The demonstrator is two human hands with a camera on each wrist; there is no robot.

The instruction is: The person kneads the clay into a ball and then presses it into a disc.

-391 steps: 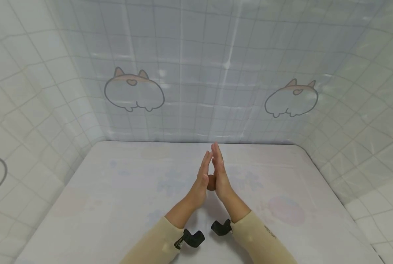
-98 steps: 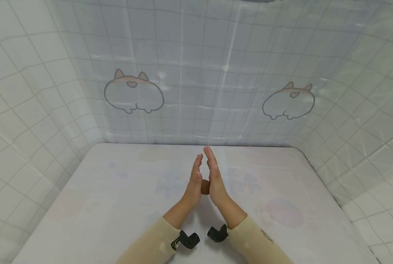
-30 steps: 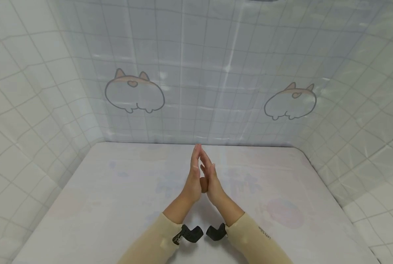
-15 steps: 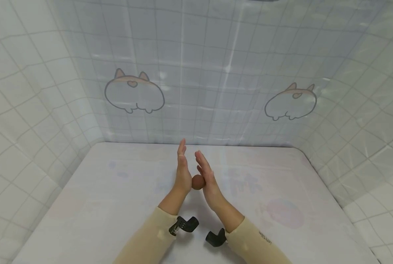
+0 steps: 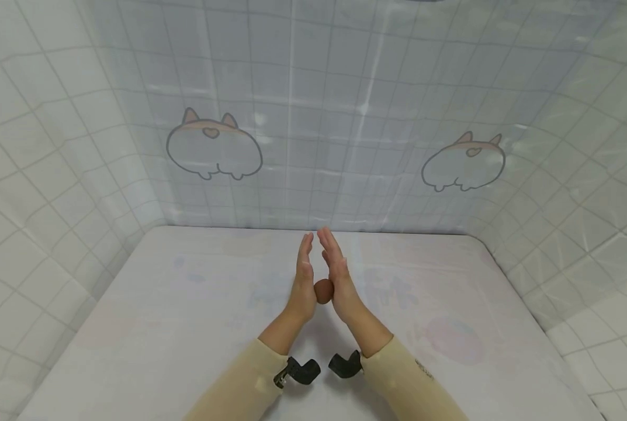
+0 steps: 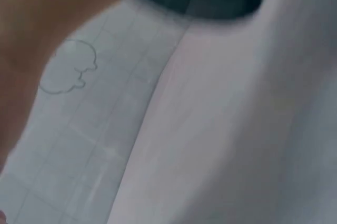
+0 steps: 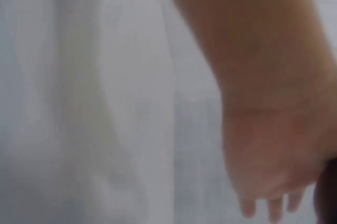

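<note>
Between my two palms sits a small brown ball of what looks like clay or dough, slightly flattened at the sides. My left hand touches it from the left with straight fingers pointing forward. On its other side the palm of my right hand presses it, fingers straight too. The fingertips of both hands stand close together but apart. In the right wrist view the right palm hangs over the ball's dark edge at the lower right. The left wrist view shows mostly wrist, and the ball cannot be made out there.
A pale printed table lies under the hands. Gridded curtain walls with dog drawings enclose it at the back and both sides. A black wrist camera sits at the left cuff, another black camera at the right cuff.
Both hands have slid back and forth against each other with the ball between them. Since half a second ago the left hand has drawn back and right, the right hand forward.
</note>
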